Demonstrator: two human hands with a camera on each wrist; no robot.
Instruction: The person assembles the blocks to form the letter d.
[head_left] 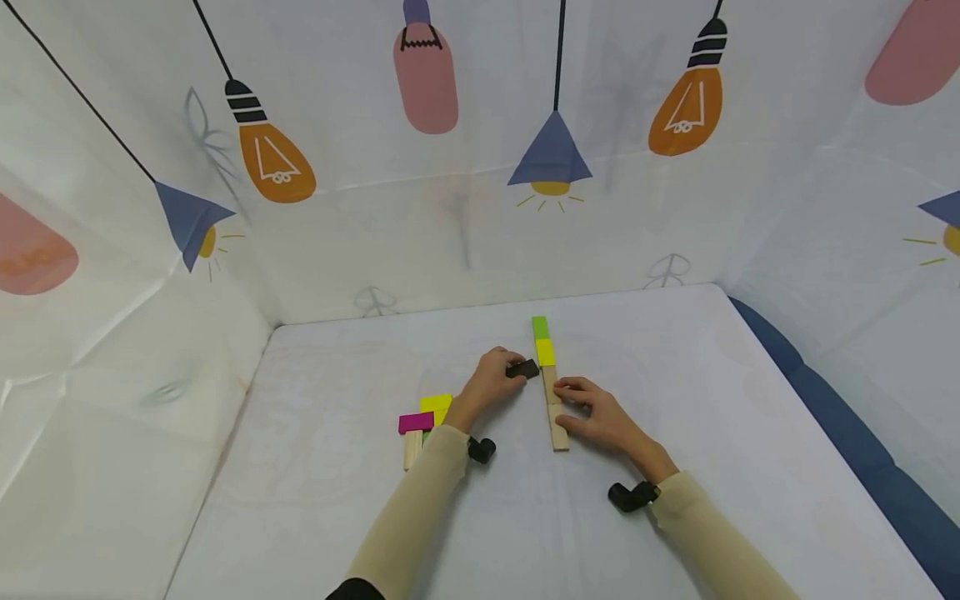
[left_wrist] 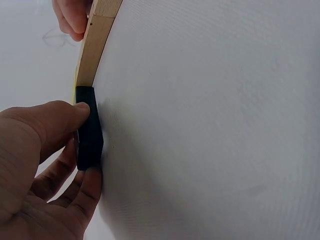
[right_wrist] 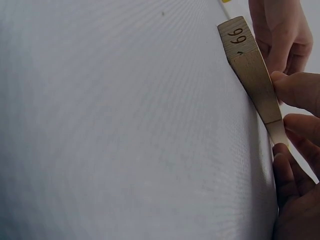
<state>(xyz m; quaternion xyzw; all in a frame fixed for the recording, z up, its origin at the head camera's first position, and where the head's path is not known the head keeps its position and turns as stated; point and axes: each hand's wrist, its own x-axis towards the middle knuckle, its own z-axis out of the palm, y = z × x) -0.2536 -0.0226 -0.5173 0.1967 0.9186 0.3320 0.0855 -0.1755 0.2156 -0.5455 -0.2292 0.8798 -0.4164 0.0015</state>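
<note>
In the head view my left hand (head_left: pixel 489 385) pinches a small black block (head_left: pixel 524 368) between thumb and fingers. The left wrist view shows that block (left_wrist: pixel 90 132) with its end up against the row's wooden blocks. My right hand (head_left: pixel 603 417) touches the right side of the row, its thumb and fingertips along two plain wooden blocks (head_left: pixel 557 427). A yellow block (head_left: pixel 545 352) and a green block (head_left: pixel 540 327) continue the row at its far end. In the right wrist view the near wooden block (right_wrist: pixel 250 70) has digits marked on its end.
Left of my left forearm is a small cluster of blocks: a magenta block (head_left: pixel 416 423), a yellow block (head_left: pixel 437 404) and a plain wooden one (head_left: pixel 412 450); the sleeve partly covers it. White cloth covers the table (head_left: pixel 330 517), and a printed curtain (head_left: pixel 480 225) stands behind.
</note>
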